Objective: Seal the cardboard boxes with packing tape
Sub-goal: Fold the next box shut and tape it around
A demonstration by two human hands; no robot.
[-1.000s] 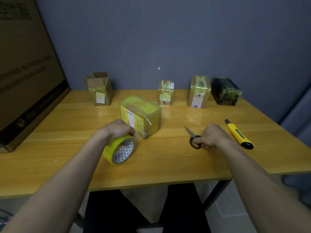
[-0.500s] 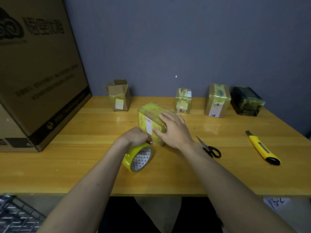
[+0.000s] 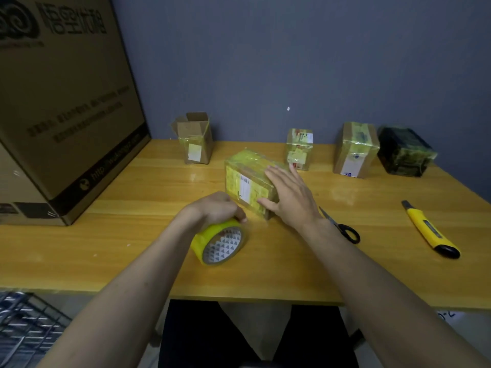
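A small cardboard box wrapped in yellow tape [image 3: 245,179] lies in the middle of the wooden table [image 3: 132,235]. My right hand [image 3: 289,197] lies flat on its right side and top, fingers spread. Just in front of the box, my left hand [image 3: 218,208] grips a roll of yellow packing tape [image 3: 219,241] that rests on the table. An open cardboard box [image 3: 196,138] stands at the back left. Two taped boxes [image 3: 299,148] [image 3: 354,150] and a dark wrapped box [image 3: 405,152] stand along the back right.
Black-handled scissors [image 3: 341,227] lie just right of my right wrist. A yellow utility knife [image 3: 431,231] lies further right. A large cardboard carton [image 3: 61,102] fills the left end of the table. A wire rack [image 3: 24,328] sits below at the lower left.
My right hand let go of the scissors and moved left onto the taped box, where it now rests. My left hand kept hold of the tape roll. The camera swung left.
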